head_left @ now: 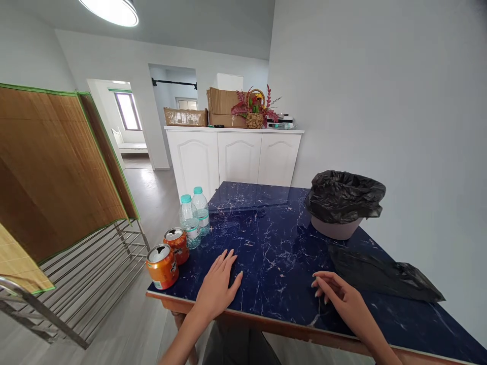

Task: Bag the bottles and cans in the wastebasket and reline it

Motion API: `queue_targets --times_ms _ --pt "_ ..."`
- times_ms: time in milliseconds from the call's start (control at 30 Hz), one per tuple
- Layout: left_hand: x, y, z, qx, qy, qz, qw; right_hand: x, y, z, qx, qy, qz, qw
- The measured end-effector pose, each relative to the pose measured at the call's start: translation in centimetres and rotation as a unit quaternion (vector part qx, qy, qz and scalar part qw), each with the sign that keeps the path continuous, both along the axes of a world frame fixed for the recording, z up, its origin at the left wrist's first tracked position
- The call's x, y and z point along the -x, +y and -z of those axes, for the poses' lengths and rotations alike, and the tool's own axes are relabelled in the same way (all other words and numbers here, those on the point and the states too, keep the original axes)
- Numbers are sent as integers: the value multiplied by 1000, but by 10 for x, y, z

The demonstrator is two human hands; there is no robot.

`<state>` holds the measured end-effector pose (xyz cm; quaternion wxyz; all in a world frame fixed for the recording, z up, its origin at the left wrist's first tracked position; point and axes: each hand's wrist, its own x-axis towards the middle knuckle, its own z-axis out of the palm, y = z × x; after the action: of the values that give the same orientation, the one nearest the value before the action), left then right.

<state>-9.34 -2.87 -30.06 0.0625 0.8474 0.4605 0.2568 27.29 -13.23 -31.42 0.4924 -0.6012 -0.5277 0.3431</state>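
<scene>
My left hand [216, 286] lies palm down on the dark blue marbled tabletop [266, 253], fingers stretched and thumb apart, holding nothing. To its left, by the table edge, stand two opened orange soda cans, a nearer one [163, 268] and a farther one [178, 248]. Behind them are two clear plastic bottles with teal caps, one in front [189, 223] and one behind [201, 210]. My right hand [344, 299] rests near the front edge, fingers loosely bent and apart, with nothing visible in them. Nearest to it is a flattened black plastic bag [380, 274].
A pinkish-grey bin [337, 230] lined with a black bag [342, 200] stands at the table's right side, near the wall. Beyond the table is a white cabinet [239, 154] bearing cardboard boxes and a flower basket [254, 120]. At left stands a metal rack [102, 281] with bamboo mats [61, 167].
</scene>
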Motion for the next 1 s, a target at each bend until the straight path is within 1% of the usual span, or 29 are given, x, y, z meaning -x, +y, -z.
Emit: queue_targets --times_ms 200,667,1000 --pt "0 0 0 -6 15 1 1000 1 -1 -2 -11 8 20 1000" --pt "0 5 2 -19 -11 11 1000 6 -2 -11 -33 -15 19 999" --pt "0 5 -2 -11 0 11 1000 5 -4 -13 -28 -16 13 999"
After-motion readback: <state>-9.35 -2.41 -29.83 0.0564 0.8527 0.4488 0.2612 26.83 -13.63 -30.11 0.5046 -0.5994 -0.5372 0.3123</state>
